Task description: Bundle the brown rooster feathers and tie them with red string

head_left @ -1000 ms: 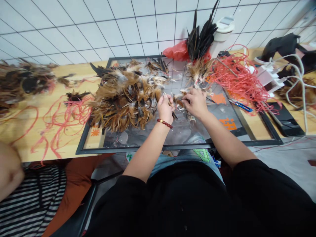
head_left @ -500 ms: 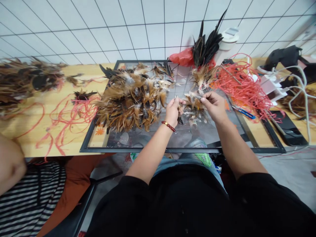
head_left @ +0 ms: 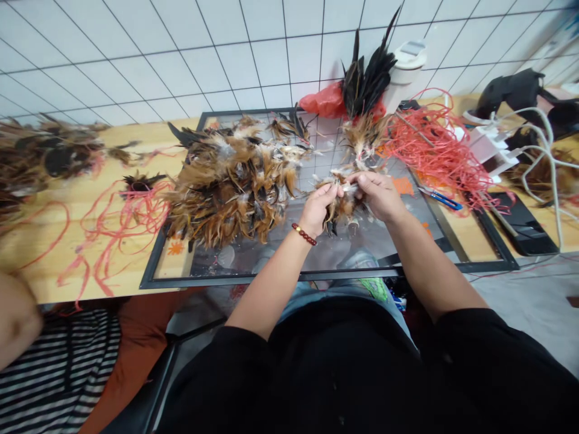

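Observation:
My left hand [head_left: 319,208], with a beaded bracelet on its wrist, is closed in a pinch on the pale ends of a small bunch of brown feathers [head_left: 344,205]. Close beside it, my right hand [head_left: 379,191] pinches the same bunch from the right, its fingertips near those of the left. Exactly what lies between the fingertips is too small to make out. Left of my hands, a large heap of brown feathers [head_left: 235,193] covers much of the dark-framed glass panel [head_left: 289,278]. Another feather tuft [head_left: 362,137] sits just beyond my hands.
Red plastic strings [head_left: 438,141] tangle at the right, near a blue cutter [head_left: 446,199] and a black phone [head_left: 527,226]. Black feathers [head_left: 366,84] stand by a white cup [head_left: 407,63]. A person in a striped top [head_left: 58,355] sits at the left, near more feathers and strings.
My right hand has moved left and its fingertips now meet those of my left hand at the feathers. The view has shifted slightly.

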Available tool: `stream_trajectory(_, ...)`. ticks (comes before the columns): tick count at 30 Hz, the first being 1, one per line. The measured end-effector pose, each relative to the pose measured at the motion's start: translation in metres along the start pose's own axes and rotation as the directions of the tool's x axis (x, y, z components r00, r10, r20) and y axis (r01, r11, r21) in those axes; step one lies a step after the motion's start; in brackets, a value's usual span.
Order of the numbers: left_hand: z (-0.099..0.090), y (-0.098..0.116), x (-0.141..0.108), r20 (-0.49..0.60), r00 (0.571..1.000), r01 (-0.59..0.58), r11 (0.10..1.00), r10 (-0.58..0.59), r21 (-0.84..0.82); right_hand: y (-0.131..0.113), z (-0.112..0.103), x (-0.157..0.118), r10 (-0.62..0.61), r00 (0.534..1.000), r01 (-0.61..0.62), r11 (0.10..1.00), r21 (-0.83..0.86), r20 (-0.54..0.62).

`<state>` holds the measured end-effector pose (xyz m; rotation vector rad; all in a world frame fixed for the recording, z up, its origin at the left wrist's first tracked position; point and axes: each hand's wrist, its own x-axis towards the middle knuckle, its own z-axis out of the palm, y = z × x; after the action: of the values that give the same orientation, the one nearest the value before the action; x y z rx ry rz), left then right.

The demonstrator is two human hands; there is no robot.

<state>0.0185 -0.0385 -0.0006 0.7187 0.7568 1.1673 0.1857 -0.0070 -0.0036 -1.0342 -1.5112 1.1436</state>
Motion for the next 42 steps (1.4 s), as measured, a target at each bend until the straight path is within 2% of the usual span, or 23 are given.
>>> stream_trajectory(2, 0.0, -0.004, 0.001, 0.004, 0.998, -0.058, 0.997, 0.058, 0.05, 0.0, 0.001, 0.0, 0.01, 0.999, -0.011, 0.999, 0.036, 0.046)
stream_trajectory(4, 0.0, -0.006, 0.003, -0.02, 0.995, -0.097, 0.992, 0.099, 0.08, -0.002, 0.0, 0.0, -0.005, 1.0, 0.005, 1.0, 0.03, 0.03)
stream_trajectory(8, -0.003, -0.003, 0.008, -0.212, 0.967, -0.133, 0.99, 0.138, 0.038, -0.002, -0.012, 0.004, -0.069, 0.976, 0.07, 0.998, -0.006, -0.207)
stream_trajectory(11, -0.004, 0.004, 0.01, -0.323, 0.94, -0.134, 0.99, 0.112, -0.045, 0.005, -0.025, 0.01, -0.118, 0.953, 0.104, 0.993, -0.064, -0.278)
stream_trajectory(16, -0.003, 0.009, 0.009, -0.41, 0.911, -0.104, 0.987, 0.045, -0.121, 0.012, -0.032, 0.012, -0.222, 0.892, 0.153, 0.968, -0.199, -0.394)
stream_trajectory(18, -0.003, 0.008, 0.009, -0.425, 0.905, -0.093, 0.988, 0.032, -0.124, 0.009, -0.028, 0.008, -0.233, 0.924, 0.134, 0.94, -0.314, -0.304)
stream_trajectory(20, -0.003, 0.008, 0.009, -0.437, 0.899, -0.087, 0.989, 0.025, -0.123, 0.006, -0.022, 0.003, -0.238, 0.967, 0.18, 0.896, -0.406, -0.096)
stream_trajectory(23, -0.004, 0.008, 0.009, -0.429, 0.902, -0.102, 0.989, 0.046, -0.11, 0.005, -0.01, -0.003, -0.246, 0.949, 0.314, 0.788, -0.529, 0.197)
stream_trajectory(25, -0.003, 0.008, 0.009, -0.423, 0.905, -0.105, 0.989, 0.051, -0.105, 0.008, -0.005, -0.005, -0.233, 0.924, 0.374, 0.706, -0.602, 0.302)
stream_trajectory(26, -0.003, 0.008, 0.009, -0.422, 0.905, -0.102, 0.989, 0.05, -0.103, 0.009, -0.003, -0.005, -0.228, 0.92, 0.385, 0.687, -0.617, 0.32)
stream_trajectory(28, -0.003, 0.008, 0.008, -0.423, 0.905, -0.094, 0.991, 0.044, -0.098, 0.012, -0.003, -0.004, -0.228, 0.938, 0.343, 0.725, -0.597, 0.261)
stream_trajectory(30, -0.003, 0.008, 0.008, -0.425, 0.904, -0.089, 0.992, 0.041, -0.094, 0.014, -0.004, -0.001, -0.197, 0.975, 0.223, 0.828, -0.515, 0.105)
stream_trajectory(32, -0.002, 0.009, 0.008, -0.43, 0.902, -0.084, 0.992, 0.036, -0.092, 0.015, -0.007, 0.002, -0.126, 0.99, 0.088, 0.907, -0.411, -0.067)
stream_trajectory(33, -0.002, 0.009, 0.007, -0.434, 0.9, -0.081, 0.992, 0.033, -0.092, 0.015, -0.01, 0.003, -0.114, 0.984, 0.053, 0.92, -0.388, -0.138)
stream_trajectory(35, -0.001, 0.01, 0.007, -0.443, 0.896, -0.075, 0.992, 0.025, -0.097, 0.013, -0.016, 0.003, -0.187, 0.957, 0.071, 0.894, -0.443, -0.224)
stream_trajectory(36, -0.001, 0.01, 0.007, -0.446, 0.895, -0.073, 0.992, 0.02, -0.101, 0.012, -0.02, 0.003, -0.243, 0.946, 0.109, 0.862, -0.495, -0.214)
stream_trajectory(38, 0.0, 0.011, 0.007, -0.452, 0.892, -0.072, 0.991, 0.015, -0.11, 0.01, -0.028, 0.002, -0.284, 0.957, 0.206, 0.809, -0.55, -0.059)
stream_trajectory(40, 0.0, 0.011, 0.007, -0.454, 0.891, -0.074, 0.99, 0.013, -0.117, 0.007, -0.033, 0.001, -0.217, 0.96, 0.28, 0.808, -0.519, 0.179)
stream_trajectory(42, -0.001, 0.01, 0.008, -0.451, 0.892, -0.079, 0.99, 0.016, -0.12, 0.006, -0.034, -0.001, -0.143, 0.923, 0.317, 0.808, -0.496, 0.356)
